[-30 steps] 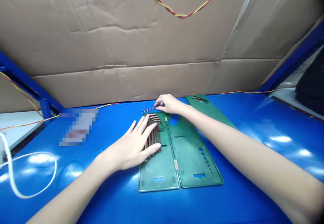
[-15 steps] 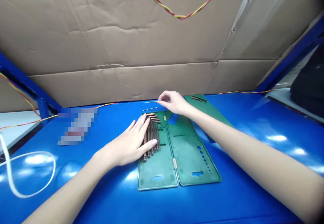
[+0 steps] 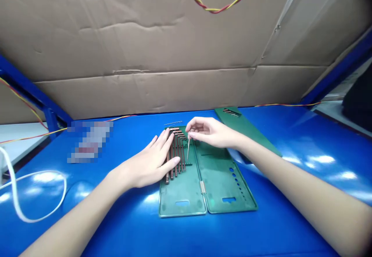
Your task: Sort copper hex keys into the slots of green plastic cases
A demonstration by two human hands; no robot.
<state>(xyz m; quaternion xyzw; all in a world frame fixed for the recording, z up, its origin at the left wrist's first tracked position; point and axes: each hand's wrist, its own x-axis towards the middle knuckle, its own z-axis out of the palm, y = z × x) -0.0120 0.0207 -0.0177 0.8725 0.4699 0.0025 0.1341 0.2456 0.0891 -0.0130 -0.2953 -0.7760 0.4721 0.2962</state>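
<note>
An open green hinged case [image 3: 215, 183] lies flat on the blue table [image 3: 290, 179]. Several brown hex keys [image 3: 176, 152] sit in slots in its left half. My left hand [image 3: 151, 162] rests flat on that half, fingers stretched out over the keys' left side. My right hand [image 3: 210, 132] pinches a thin silver hex key [image 3: 188, 148] by its top end and holds it pointing down over the case, just right of the row of brown keys. Another thin silver key [image 3: 173, 123] lies on the table behind the case.
A second green case [image 3: 247, 127], shut, lies behind my right wrist. A white cable [image 3: 26, 195] loops at the left. Cardboard walls [image 3: 174, 67] close off the back. A red-yellow twisted wire [image 3: 215, 7] hangs above. A blurred patch [image 3: 88, 141] lies left of the case.
My right hand lifted one thin silver key from the table behind the case and brought it toward me, over the left half. One silver key stays behind. My left hand kept still.
</note>
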